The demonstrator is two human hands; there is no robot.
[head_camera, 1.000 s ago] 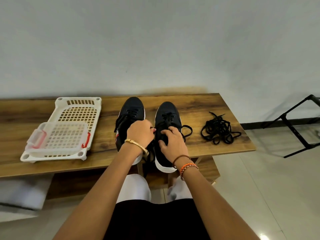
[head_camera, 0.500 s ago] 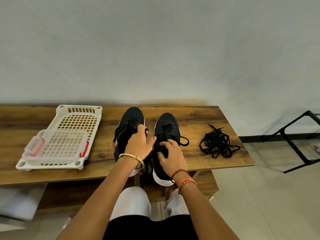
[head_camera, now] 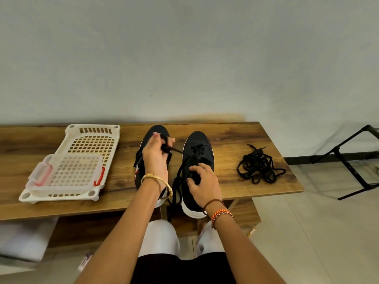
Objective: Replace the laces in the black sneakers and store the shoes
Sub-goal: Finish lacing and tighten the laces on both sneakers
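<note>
Two black sneakers with white soles stand side by side on the wooden bench, toes toward the wall. My left hand (head_camera: 155, 155) is raised over the left sneaker (head_camera: 159, 131) and pinches a black lace (head_camera: 178, 151) pulled taut from the right sneaker (head_camera: 198, 141). My right hand (head_camera: 204, 183) presses down on the right sneaker's tongue and collar, holding it steady. More of that lace hangs in loops between the two shoes. A loose pile of black laces (head_camera: 258, 168) lies on the bench to the right of the shoes.
A white slotted plastic shoe holder with red clips (head_camera: 71, 162) lies at the left of the bench (head_camera: 235, 132). A black metal stand (head_camera: 352, 158) sits on the tiled floor at right. My knees are under the bench's front edge.
My left hand has lifted away from the shoes toward the wall, drawing a lace out of the right sneaker. My right hand stays pressed on that sneaker.
</note>
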